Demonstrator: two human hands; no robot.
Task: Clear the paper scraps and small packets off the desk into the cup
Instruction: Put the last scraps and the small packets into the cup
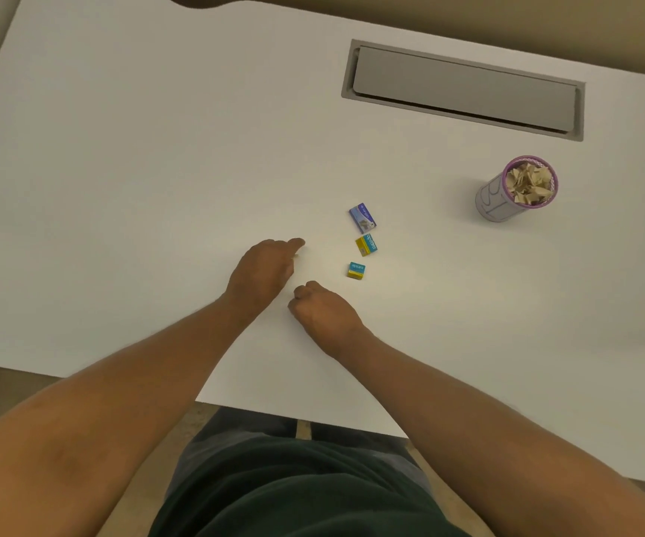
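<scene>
— Packets, three, small card boxes: blue-white packet [362, 217], yellow-blue packet [366, 244], smaller yellow-blue packet [356, 270]. Location?

— All lie in a short column on the desk [138, 149], well to the near-left of the cup [514, 189]; blue-white one closest to the cup, smallest one farthest from it.

— Cup contents?

— Crumpled brown paper scraps [529, 183], heaped to the rim. I judge there is little room left.

— Handling?

— Probably light, stiff, crushable at the corners. I would pinch each across its narrow sides, thumb against forefinger.

— Your hands?

— My left hand [262, 271], farther from the cup than the packets, fingers loosely extended; a pale sliver shows at the fingertips, whether held I cannot tell. My right hand [322, 308], just near-side of the smallest packet, curled into a loose fist; anything inside is hidden.
</scene>
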